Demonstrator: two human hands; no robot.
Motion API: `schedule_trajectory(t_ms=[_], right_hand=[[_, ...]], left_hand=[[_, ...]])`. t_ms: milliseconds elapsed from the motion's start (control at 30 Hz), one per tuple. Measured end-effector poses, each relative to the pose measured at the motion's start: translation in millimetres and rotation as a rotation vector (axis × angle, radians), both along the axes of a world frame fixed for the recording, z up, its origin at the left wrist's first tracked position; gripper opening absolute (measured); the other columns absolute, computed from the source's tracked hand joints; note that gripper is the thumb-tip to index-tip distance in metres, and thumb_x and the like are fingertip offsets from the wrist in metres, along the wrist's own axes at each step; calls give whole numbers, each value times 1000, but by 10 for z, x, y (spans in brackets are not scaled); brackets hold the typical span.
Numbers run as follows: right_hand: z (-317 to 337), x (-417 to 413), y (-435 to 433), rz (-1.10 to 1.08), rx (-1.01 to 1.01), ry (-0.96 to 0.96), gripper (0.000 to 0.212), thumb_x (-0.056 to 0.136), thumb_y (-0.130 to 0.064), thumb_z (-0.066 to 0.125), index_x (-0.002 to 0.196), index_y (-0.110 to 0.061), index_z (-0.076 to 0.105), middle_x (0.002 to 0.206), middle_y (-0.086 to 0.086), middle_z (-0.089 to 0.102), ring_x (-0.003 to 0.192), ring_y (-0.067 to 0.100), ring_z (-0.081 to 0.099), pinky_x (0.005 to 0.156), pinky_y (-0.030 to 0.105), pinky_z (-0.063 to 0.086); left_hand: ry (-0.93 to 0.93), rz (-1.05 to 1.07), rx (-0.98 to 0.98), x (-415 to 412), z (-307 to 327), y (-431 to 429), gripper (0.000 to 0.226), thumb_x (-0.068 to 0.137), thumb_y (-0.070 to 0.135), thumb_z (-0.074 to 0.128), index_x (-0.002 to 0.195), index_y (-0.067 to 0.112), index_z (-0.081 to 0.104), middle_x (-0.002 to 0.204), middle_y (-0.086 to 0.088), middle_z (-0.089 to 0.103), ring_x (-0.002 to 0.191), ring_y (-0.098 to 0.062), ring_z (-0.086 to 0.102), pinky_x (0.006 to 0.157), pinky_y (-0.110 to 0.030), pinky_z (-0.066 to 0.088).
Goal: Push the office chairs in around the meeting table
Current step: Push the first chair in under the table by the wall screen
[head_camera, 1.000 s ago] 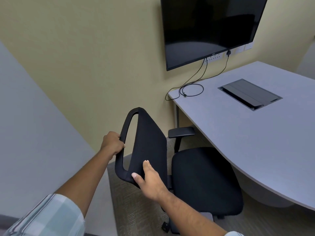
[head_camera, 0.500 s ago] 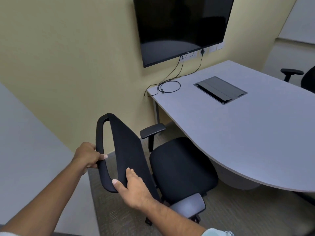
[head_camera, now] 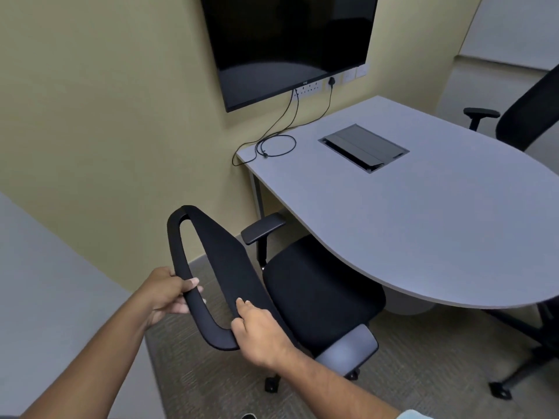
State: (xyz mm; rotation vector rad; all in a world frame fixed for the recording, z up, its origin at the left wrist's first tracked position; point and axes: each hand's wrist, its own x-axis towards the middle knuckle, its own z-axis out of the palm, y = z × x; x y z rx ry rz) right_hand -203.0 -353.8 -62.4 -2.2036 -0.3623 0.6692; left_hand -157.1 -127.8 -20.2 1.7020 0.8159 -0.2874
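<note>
Head view showed the left hand (head_camera: 165, 293) and right hand (head_camera: 257, 331) with fingers (head_camera: 193, 282) wrapped on the chair (head_camera: 320, 294) backrest at lower centre. It probably rolled easily on casters; the stiff frame was the sensible hold.

Even soft light, sharp focus, bowed edges.

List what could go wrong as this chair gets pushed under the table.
1. The far armrest sits near the level of the table edge; it may bump it.
2. Left hand and right hand grip only the backrest, so the chair could swivel off line.
3. The cable hangs off the table corner beside the chair and might snag.
</note>
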Motion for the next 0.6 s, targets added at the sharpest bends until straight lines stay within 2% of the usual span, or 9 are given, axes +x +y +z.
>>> schedule_trajectory(t_ms=[200,267,333,367,400,467,533,600], right_hand=[[80,-56,-437,-48,-21,-7,55,104,-20,33,155,-3,40,156,21,48,140,36,47,116,46,38],[117,-102,-577,-78,-38,-6,47,102,-20,34,143,-3,50,145,20,57,130,37,55,110,49,43],[153,-156,-713,-106,-66,-49,37,100,-32,37,123,-8,53,123,12,65,110,35,63,97,50,51],[167,-182,-763,-108,-94,-78,45,99,-46,38,125,-11,51,119,9,65,105,33,64,92,47,53],[180,-217,-821,-102,-139,-96,66,95,-62,39,138,-12,46,125,7,64,108,31,64,91,44,52],[172,-302,-896,-51,-245,-120,106,82,-81,41,160,-12,22,142,7,56,122,30,59,94,45,49],[135,-399,-898,3,-367,-168,118,77,-80,49,163,-10,6,149,11,47,128,35,53,100,53,47],[81,-465,-928,-6,-460,-243,115,81,-72,56,163,-10,4,147,13,45,126,38,52,99,57,44]], left_hand=[[-48,61,-155,-114,-48,-497,19,103,-10,59,118,-5,49,107,-33,72,68,-44,78,50,-50,63],[-68,70,-183,-169,-83,-665,24,103,-8,59,124,-7,48,107,-32,73,68,-44,78,50,-49,63],[-95,76,-209,-233,-124,-840,29,103,-8,60,129,-10,47,106,-31,74,70,-45,78,52,-50,64],[-108,86,-218,-274,-148,-905,30,103,-8,60,129,-11,47,105,-31,74,72,-46,78,54,-52,64],[-114,99,-222,-321,-170,-974,31,103,-8,60,130,-11,47,106,-31,74,74,-47,78,55,-53,64],[-112,121,-244,-431,-216,-1097,31,103,-8,60,131,-11,47,107,-32,74,79,-49,78,60,-57,64],[-90,125,-272,-551,-249,-1183,32,103,-7,61,131,-11,47,106,-32,75,84,-50,78,63,-58,64],[-59,94,-277,-638,-255,-1276,32,101,-5,66,128,-11,49,102,-33,77,88,-50,78,65,-58,65]])
